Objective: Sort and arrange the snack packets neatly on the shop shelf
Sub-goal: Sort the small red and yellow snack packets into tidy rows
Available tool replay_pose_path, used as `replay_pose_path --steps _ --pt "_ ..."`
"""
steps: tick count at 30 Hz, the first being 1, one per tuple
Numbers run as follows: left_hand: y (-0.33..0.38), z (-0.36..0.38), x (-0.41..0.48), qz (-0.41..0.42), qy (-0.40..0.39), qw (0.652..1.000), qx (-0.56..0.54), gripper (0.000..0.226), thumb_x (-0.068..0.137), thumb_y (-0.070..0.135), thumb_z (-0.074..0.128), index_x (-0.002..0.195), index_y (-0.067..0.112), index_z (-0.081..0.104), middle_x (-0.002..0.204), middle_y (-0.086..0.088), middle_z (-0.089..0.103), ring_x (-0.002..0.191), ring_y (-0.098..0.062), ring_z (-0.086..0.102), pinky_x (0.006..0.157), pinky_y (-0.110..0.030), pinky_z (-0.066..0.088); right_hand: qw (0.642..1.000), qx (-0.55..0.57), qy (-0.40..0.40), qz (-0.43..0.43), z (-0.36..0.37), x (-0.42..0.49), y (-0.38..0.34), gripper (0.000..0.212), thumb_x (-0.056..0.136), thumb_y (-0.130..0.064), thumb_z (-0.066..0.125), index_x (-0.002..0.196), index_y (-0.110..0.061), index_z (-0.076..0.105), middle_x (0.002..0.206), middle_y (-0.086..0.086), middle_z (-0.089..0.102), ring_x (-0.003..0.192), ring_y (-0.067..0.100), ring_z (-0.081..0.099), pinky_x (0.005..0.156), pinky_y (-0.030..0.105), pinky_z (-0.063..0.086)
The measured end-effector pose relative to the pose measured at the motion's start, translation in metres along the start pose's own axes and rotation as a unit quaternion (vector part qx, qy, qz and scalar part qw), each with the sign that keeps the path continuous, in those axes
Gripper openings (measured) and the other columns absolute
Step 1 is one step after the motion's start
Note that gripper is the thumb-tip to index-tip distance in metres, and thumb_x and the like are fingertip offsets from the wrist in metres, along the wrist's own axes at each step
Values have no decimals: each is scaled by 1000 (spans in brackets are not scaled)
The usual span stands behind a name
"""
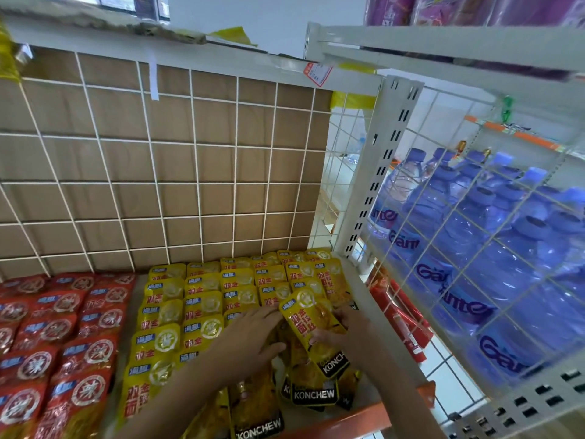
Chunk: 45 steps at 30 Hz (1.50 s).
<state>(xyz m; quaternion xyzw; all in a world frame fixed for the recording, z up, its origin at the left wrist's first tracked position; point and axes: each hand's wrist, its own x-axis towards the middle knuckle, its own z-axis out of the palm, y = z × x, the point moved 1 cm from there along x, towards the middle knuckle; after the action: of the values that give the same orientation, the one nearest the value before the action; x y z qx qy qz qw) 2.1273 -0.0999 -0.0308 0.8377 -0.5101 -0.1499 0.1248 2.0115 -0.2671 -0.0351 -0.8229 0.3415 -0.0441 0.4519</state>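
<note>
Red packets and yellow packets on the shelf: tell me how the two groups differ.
The red packets fill the left of the shelf; the yellow packets its middle and right. Red packets all lie in overlapping rows; the nearest yellow packets form a loose heap. No hand touches red packets; the left hand presses yellow packets and the right hand grips one. Both carry a blue label and round emblem.

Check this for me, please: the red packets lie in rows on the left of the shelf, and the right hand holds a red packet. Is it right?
Not quite. The right hand holds a yellow packet, not a red one; the head view shows it, with the left hand beside it. The red packets do lie in rows on the left of the shelf.
</note>
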Motion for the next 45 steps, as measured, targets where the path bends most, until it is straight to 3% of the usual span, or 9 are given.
replay_pose_path --steps 5,9,14,17,22,31,37,41,45 --pt "4 -4 0 1 27 999 -34 59 97 41 41 148 27 16 155 11 15 141 -8 15 113 -23 13 992 124 21 -13 -13 -6 2 42 67 -16 81 103 -11 61 96 4 70 88 17 67 80 35 55" --pt "6 -5 2 -4 23 999 -39 57 97 40 40 148 30 17 155 11 16 141 -8 15 113 -24 13 984 168 63 -17 -41 -8 17 24 75 -6 73 93 -11 59 78 6 70 59 5 66 54 16 50" --pt "14 -5 4 -1 13 1000 -23 50 97 42 40 145 32 25 150 14 22 138 -8 18 112 -25 15 983 160 88 -9 -69 -8 41 36 72 -13 75 103 -20 59 93 6 71 81 22 69 77 41 54" --pt "17 -2 11 3 29 1000 7 49 97 44 39 143 33 27 148 13 26 138 -9 17 113 -29 14 988 142 66 6 -73 -9 52 66 46 -51 84 99 -20 60 88 1 73 81 22 70 76 44 54" --pt "19 4 21 -30 51 998 2 52 96 45 40 144 28 28 146 11 30 137 -11 22 112 -31 17 991 122 57 25 -72 -2 69 34 76 -9 71 109 -11 60 94 7 71 84 26 69 82 51 53" --pt "29 4 32 -40 3 999 0 100 55 85 21 141 35 34 144 7 30 137 -16 20 113 -37 12 990 -91 103 -31 -58 3 60 43 81 -24 70 121 -14 58 111 1 61 102 18 59 90 35 47" --pt "29 7 39 -44 48 997 -51 57 77 58 62 125 32 45 132 8 37 127 -14 30 107 -33 22 989 -109 80 -64 -54 -3 53 55 86 -25 64 136 -24 41 120 -10 44 116 11 47 87 19 34" --pt "24 8 41 -9 134 984 -119 19 84 40 63 94 31 49 103 14 46 100 -6 43 87 -23 34 990 -82 83 -79 -55 -6 49 48 87 -18 64 131 -23 46 112 -14 45 108 6 49 73 3 32" --pt "22 4 37 -5 150 966 -212 19 89 25 61 78 31 46 80 13 54 74 -1 51 63 -13 39 990 -77 63 -103 -51 -8 48 45 88 -18 62 129 -27 46 111 -21 45 108 3 48 75 -2 33"
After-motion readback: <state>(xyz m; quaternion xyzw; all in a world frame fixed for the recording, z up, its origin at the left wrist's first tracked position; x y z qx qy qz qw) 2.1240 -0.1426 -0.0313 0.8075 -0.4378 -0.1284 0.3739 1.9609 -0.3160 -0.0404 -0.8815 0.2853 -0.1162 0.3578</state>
